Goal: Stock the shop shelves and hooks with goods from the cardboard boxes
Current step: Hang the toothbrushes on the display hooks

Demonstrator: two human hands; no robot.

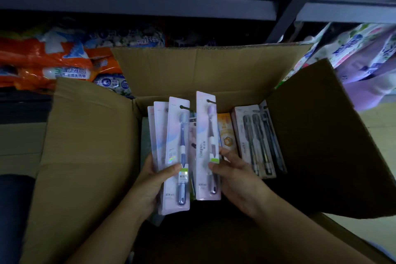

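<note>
Left hand (pixel 154 180) grips a fanned stack of toothbrush packs (pixel 171 146); right hand (pixel 233 176) pinches one pack (pixel 206 141) beside it, likely sorting over the box (pixel 85 146).

Both bare forearms reached forward from the bottom of the view, converging slightly. The left hand (pixel 153 180) was cupped palm-up, thumb laid across the front of what it held. The right hand (pixel 232 174) pinched with thumb and fingertips, wrist angled inward.

Two bare forearms, left hand (pixel 150 180) and right hand (pixel 235 178), no sleeves, rings or watch in view.
</note>
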